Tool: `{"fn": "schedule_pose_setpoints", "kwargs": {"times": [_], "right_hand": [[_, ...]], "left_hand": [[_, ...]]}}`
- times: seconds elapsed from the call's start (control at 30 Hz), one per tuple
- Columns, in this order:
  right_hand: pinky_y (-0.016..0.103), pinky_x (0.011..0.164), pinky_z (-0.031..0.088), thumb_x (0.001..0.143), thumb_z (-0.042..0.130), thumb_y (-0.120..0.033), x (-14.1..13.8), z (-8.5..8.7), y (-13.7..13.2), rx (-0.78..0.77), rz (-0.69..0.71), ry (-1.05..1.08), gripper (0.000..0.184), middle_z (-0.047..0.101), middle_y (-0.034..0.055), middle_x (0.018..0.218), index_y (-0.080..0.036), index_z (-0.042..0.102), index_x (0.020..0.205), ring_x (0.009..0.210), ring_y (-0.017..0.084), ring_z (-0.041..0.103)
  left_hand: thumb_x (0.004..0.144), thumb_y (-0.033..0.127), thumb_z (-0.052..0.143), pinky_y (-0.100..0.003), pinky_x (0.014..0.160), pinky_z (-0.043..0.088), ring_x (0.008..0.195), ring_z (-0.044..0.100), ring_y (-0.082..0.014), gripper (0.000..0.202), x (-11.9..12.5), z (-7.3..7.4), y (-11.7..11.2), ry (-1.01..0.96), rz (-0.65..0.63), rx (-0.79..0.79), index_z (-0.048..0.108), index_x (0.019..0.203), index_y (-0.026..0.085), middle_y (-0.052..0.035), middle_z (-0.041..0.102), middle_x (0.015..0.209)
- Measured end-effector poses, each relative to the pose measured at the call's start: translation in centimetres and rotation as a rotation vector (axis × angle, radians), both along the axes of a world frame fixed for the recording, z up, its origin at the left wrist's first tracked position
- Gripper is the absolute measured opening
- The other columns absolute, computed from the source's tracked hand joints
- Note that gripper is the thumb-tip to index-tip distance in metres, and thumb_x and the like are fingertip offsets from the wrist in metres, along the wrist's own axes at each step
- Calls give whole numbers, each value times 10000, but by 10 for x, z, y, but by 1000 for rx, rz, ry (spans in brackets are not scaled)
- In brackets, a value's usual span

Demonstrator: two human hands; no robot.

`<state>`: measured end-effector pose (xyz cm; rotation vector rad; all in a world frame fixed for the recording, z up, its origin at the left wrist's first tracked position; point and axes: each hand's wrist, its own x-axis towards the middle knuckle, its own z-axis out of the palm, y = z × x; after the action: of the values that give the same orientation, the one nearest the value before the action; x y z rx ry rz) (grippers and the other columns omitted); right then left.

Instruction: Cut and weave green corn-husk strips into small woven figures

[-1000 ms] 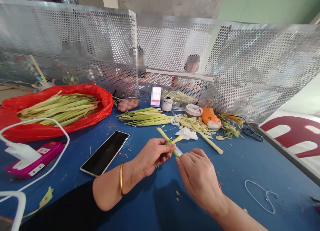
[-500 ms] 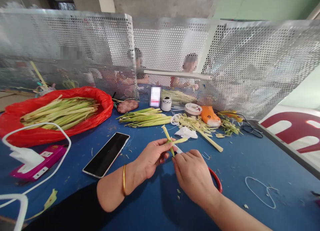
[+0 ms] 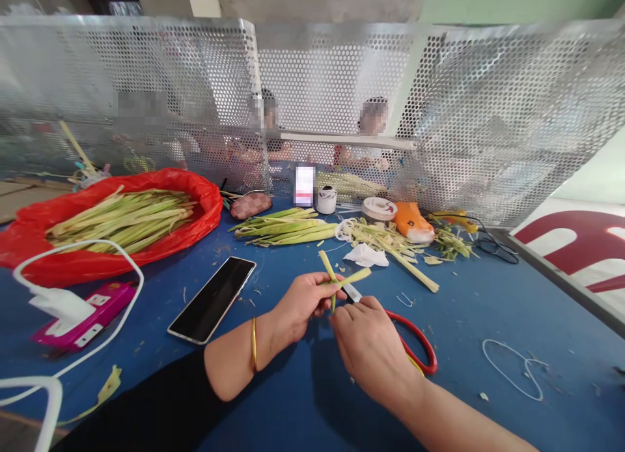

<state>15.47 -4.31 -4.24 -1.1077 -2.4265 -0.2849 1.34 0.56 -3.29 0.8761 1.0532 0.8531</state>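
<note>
Pinched between the thumb and fingers of my left hand [image 3: 306,302] are pale green leaf strips [image 3: 360,276] that cross each other, their ends sticking out above and to the right. My right hand [image 3: 374,338] is closed at the lower end of the strips, just below the left fingertips. Beneath the right hand are scissors with red handles [image 3: 424,340]; part of a blade shows between the hands, and the rest is hidden. Behind the hands, a white crumpled tissue [image 3: 366,255] lies beside a pile of leaf scraps [image 3: 385,238].
A red plastic bag [image 3: 208,201] full of long leaves stands at left, near a magenta power strip [image 3: 105,302] with a white cable. A phone [image 3: 212,300] lies left of my hands. Farther back are a leaf bundle [image 3: 288,230], tape roll [image 3: 379,209] and perforated metal screen [image 3: 332,81].
My right hand has shifted slightly left and down along the strips, uncovering more of the scissors' red handles. The left hand keeps its pinch on the crossed strips.
</note>
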Motion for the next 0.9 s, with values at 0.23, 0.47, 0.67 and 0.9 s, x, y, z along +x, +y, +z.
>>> {"fn": "schedule_pose_setpoints", "kwargs": {"times": [0.23, 0.47, 0.67, 0.9], "right_hand": [[299, 661, 351, 908, 502, -360, 34, 26, 27, -361, -215, 441, 286, 646, 30, 728, -195, 650, 726, 673, 169, 554], [251, 566, 387, 711, 673, -416, 32, 13, 41, -1170, -36, 1054, 273, 587, -17, 567, -170, 616, 606, 531, 104, 483], [251, 523, 379, 696, 672, -376, 27, 7, 37, -1000, -134, 1090, 261, 559, -20, 537, -180, 579, 550, 502, 103, 457], [244, 462, 345, 752, 616, -353, 24, -1, 32, -802, -219, 1038, 268, 489, -34, 499, -192, 538, 552, 476, 111, 431]], "left_hand": [[665, 387, 731, -207, 427, 146, 449, 382, -33, 356, -11, 11, 5, 107, -446, -36, 686, 931, 154, -23, 653, 746], [726, 490, 655, -224, 428, 144, 394, 324, -39, 373, 0, 8, -9, 208, -453, 12, 678, 837, 135, -8, 616, 581], [720, 410, 662, -228, 425, 191, 397, 335, -43, 304, 0, 11, -12, 267, -496, 66, 654, 616, 125, -37, 632, 586], [724, 406, 654, -219, 421, 268, 395, 382, -54, 291, 1, 20, -15, 361, -545, 143, 681, 608, 140, -31, 646, 602]]}}
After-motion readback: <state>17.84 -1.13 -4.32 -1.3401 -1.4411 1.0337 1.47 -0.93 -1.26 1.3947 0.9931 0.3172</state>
